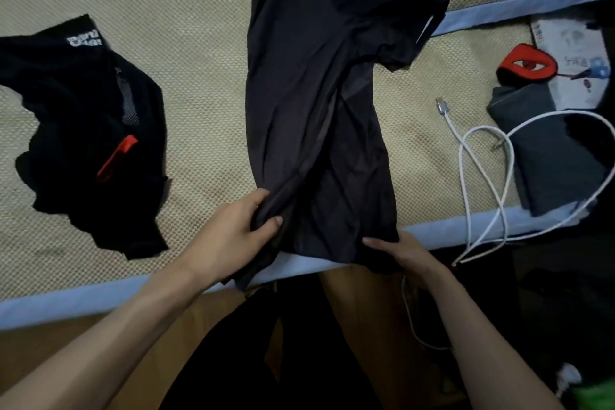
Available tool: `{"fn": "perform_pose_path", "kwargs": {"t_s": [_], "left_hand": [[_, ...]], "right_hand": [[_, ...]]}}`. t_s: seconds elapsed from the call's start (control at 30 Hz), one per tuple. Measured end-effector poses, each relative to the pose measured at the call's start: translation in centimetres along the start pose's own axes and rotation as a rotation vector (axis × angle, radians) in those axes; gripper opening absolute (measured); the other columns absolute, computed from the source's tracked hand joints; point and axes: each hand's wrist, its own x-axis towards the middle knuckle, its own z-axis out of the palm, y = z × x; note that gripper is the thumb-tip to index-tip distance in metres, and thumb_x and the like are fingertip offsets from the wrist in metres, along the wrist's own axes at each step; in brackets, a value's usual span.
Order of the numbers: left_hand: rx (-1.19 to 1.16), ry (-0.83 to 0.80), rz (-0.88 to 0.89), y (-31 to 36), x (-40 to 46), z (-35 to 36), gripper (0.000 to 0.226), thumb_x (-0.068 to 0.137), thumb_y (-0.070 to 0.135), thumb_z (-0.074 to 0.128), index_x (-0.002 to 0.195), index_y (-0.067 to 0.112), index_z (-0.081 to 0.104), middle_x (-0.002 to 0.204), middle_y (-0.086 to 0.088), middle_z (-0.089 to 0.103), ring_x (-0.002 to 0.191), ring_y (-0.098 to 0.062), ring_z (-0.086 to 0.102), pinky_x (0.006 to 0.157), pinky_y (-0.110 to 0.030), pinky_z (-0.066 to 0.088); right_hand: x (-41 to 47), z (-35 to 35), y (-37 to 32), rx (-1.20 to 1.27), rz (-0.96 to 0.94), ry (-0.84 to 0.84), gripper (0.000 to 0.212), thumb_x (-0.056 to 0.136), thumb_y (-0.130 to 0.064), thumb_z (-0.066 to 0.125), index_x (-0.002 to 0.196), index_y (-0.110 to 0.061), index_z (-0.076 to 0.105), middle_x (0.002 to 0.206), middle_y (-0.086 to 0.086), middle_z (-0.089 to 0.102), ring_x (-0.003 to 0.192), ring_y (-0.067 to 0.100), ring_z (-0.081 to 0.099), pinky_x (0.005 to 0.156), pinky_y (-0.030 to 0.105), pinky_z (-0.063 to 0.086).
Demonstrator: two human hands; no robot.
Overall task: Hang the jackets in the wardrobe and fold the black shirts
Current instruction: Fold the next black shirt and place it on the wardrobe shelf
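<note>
Head view: black shirt (319,103) lengthwise, hem nearest, pinched by left hand (229,236) and right hand (402,251) fingers.

The scene is being seen from one wide-angle camera worn on the head, which is being pointed forward and steeply down. The mat (199,83) is being viewed from close above, and its blue border (100,296) is being curved by the lens. No second view is being given.
</note>
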Motion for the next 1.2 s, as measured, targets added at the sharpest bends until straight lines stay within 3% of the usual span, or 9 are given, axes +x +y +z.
{"fn": "perform_pose_path", "kwargs": {"t_s": [0.1,0.17,0.23,0.37,0.53,0.7,0.93,1.13,1.2], "left_hand": [[-0.005,-0.066,-0.129,-0.8,0.1,1.0,0.015,0.099,0.023,0.058,0.109,0.018,0.069,0.092,-0.001,0.074,0.09,-0.023,0.068,0.081,-0.038,0.051],[-0.127,-0.081,-0.254,-1.4,-0.2,0.5,0.019,0.103,0.02,0.054,0.103,0.013,0.072,0.091,-0.011,0.075,0.086,-0.028,0.07,0.076,-0.038,0.051],[-0.359,-0.091,-0.439,-1.8,-1.2,-1.0,0.023,0.103,0.022,0.054,0.093,0.011,0.071,0.078,-0.011,0.076,0.064,-0.021,0.069,0.054,-0.029,0.048],[-0.636,-0.099,-0.841,-4.7,-3.4,-4.6,0.024,0.096,0.031,0.064,0.091,0.007,0.065,0.059,-0.005,0.06,0.043,-0.016,0.049,0.039,-0.019,0.033],[-0.669,-0.067,-0.958,-8.6,-4.5,-6.0,0.026,0.097,0.029,0.061,0.104,0.005,0.063,0.059,-0.008,0.05,0.043,-0.016,0.039,0.035,-0.016,0.029],[-0.686,-0.218,-0.816,-7.4,-5.4,-4.2,0.026,0.093,0.037,0.067,0.089,0.012,0.062,0.062,-0.004,0.052,0.049,-0.016,0.039,0.046,-0.022,0.029],[0.117,0.015,-0.326,-3.3,-8.2,-1.3,0.009,0.091,0.019,0.065,0.097,0.026,0.066,0.067,0.004,0.072,0.071,-0.022,0.07,0.065,-0.037,0.05],[0.443,-0.086,0.087,8.1,-10.1,2.8,0.016,0.089,0.041,0.047,0.091,0.026,0.041,0.08,-0.009,0.069,0.081,-0.033,0.066,0.063,-0.039,0.038],[0.52,-0.206,0.113,11.0,-9.0,6.5,0.018,0.095,0.039,0.044,0.104,0.023,0.044,0.098,-0.011,0.071,0.094,-0.036,0.066,0.072,-0.039,0.042]], "right_hand": [[-0.7,1.0,1.1,0.221,0.055,0.052,0.057,0.084,-0.039,0.079,0.131,-0.012,0.063,0.115,0.006,0.076,0.102,0.025,0.073,0.096,0.046,0.058],[-1.8,1.2,1.6,0.359,0.096,0.021,0.044,0.093,-0.035,0.071,0.124,-0.006,0.06,0.075,0.001,0.076,0.053,0.013,0.065,0.05,0.028,0.056],[-2.8,0.4,2.7,0.543,0.13,-0.095,0.031,0.092,-0.026,0.071,0.115,-0.007,0.062,0.051,-0.006,0.058,0.03,0.004,0.034,0.032,0.016,0.024],[-3.9,-0.7,3.9,0.665,0.197,-0.156,0.024,0.089,-0.014,0.066,0.073,-0.012,0.048,0.045,-0.006,0.042,0.029,0.004,0.028,0.032,0.016,0.019],[-3.1,-0.9,4.5,0.064,0.162,0.095,0.023,0.09,-0.035,0.076,0.099,-0.014,0.073,0.084,0.0,0.074,0.076,0.018,0.07,0.068,0.029,0.055],[-3.4,0.1,4.5,0.009,0.117,0.108,0.041,0.086,-0.023,0.081,0.123,-0.006,0.071,0.115,0.004,0.073,0.105,0.022,0.069,0.094,0.036,0.056],[-4.0,2.2,4.7,-0.233,0.201,0.129,0.026,0.095,-0.018,0.069,0.114,0.001,0.065,0.105,0.012,0.072,0.065,0.016,0.073,0.049,0.023,0.055],[-5.8,1.2,3.7,-0.689,0.164,0.302,0.054,0.096,-0.041,0.062,0.135,-0.007,0.046,0.135,0.016,0.054,0.127,0.035,0.054,0.096,0.04,0.046],[-6.8,1.0,2.7,-0.363,-0.003,0.395,0.047,0.095,-0.046,0.064,0.125,-0.012,0.052,0.127,0.011,0.061,0.117,0.029,0.059,0.095,0.04,0.047]]}}
